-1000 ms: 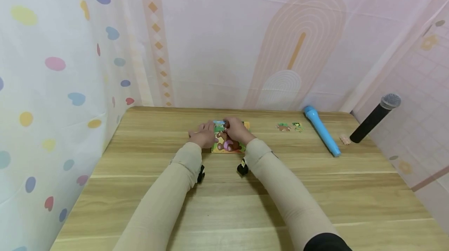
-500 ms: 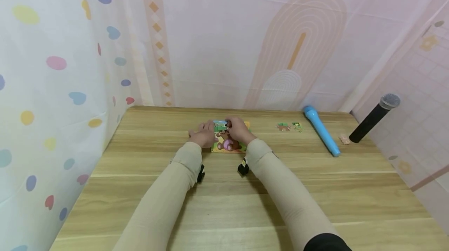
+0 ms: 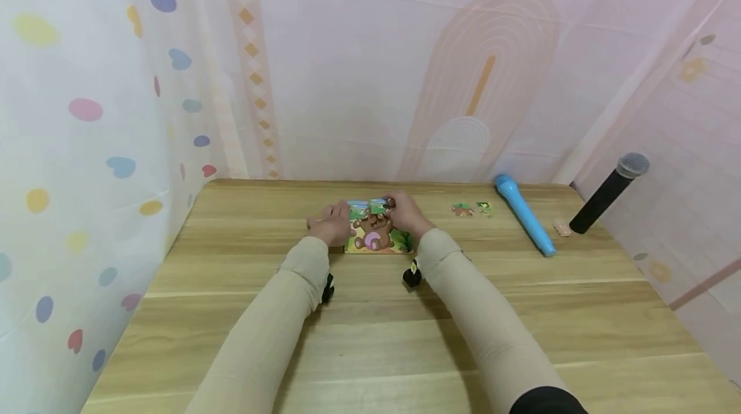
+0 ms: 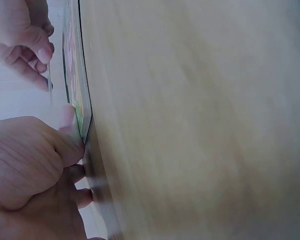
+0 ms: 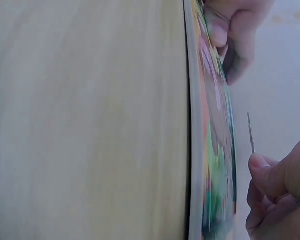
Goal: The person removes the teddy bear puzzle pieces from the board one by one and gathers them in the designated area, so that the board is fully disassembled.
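Note:
A flat jigsaw puzzle board (image 3: 370,245) with a brown bear picture lies on the table near its far edge. My left hand (image 3: 330,225) rests along the board's left side, fingers extended, and its thumb (image 4: 67,117) touches the board's edge in the left wrist view. Between thumb and fingers, my right hand (image 3: 408,216) pinches a thin puzzle piece (image 5: 250,131), green with some brown. A gap separates this piece from the board in the right wrist view. The right hand covers part of the board's upper right.
Two loose puzzle pieces, one brown and green (image 3: 462,209) and one green and yellow (image 3: 484,209), lie right of the board. Beyond them are a blue microphone (image 3: 525,216), a small pinkish piece (image 3: 562,228) and a black microphone (image 3: 602,202). A patterned curtain (image 3: 347,80) hangs behind the table.
My right hand has shifted right and raised the pinched piece, uncovering more of the bear and the board's lower right. The left hand stays at the board's left side. The head view has shifted slightly.

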Tool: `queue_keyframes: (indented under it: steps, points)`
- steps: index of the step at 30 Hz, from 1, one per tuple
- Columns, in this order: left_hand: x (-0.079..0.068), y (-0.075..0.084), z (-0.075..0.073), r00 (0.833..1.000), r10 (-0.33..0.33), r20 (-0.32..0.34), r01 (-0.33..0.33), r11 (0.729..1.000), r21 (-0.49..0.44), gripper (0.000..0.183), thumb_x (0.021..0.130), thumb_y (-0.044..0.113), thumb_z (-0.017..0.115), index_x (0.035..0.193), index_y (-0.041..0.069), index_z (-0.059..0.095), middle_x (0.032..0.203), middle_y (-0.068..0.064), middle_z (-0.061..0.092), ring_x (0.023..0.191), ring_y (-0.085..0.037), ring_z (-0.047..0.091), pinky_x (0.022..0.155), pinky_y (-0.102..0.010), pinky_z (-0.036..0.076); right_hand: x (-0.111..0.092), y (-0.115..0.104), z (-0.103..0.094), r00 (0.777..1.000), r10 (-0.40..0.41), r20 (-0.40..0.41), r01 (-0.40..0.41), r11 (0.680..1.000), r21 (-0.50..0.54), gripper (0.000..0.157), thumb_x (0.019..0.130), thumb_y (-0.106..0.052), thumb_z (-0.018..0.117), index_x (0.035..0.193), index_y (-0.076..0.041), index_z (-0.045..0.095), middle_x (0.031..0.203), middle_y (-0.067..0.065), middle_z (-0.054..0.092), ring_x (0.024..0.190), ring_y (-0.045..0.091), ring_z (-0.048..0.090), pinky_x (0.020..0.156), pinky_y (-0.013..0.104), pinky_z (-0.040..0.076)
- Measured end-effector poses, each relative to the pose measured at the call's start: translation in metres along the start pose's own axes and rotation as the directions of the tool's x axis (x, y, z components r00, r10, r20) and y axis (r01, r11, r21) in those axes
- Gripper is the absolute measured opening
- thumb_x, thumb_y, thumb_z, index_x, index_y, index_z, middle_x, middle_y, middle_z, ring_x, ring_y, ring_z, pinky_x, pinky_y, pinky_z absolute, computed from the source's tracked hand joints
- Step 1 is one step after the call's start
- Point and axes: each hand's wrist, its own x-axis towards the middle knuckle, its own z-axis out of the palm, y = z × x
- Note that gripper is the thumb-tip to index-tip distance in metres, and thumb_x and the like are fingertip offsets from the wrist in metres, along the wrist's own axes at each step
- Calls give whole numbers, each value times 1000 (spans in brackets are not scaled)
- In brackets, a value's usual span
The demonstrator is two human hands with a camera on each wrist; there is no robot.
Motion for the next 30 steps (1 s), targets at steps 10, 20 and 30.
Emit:
queue_keyframes:
  steps: [10,20,30]
  points:
    - [7,-1,3,1000,-14,3,14,1000,-22,75,109,31,46,163,5,0,170,-12,-8,156,-34,-5,112,-77,1,-8,22,-24,999,22,-36,-25,998,-63,42,97,10,58,138,4,59,99,14,56,92,25,51,82,35,47]
    - [5,-3,2,1000,-1,3,1,1000,-4,76,109,31,46,163,5,0,170,-13,-7,156,-34,-4,113,-77,6,-16,43,-47,996,63,-59,-68,995,-79,44,96,9,58,139,2,59,93,13,54,81,22,49,69,30,43]
    - [-1,0,0,1000,2,-2,-2,1000,-20,75,110,30,44,163,4,-1,170,-14,-6,156,-35,-4,113,-75,4,-17,58,-64,993,96,-72,-102,991,-91,41,98,10,56,138,3,59,98,16,53,84,24,49,66,29,43]
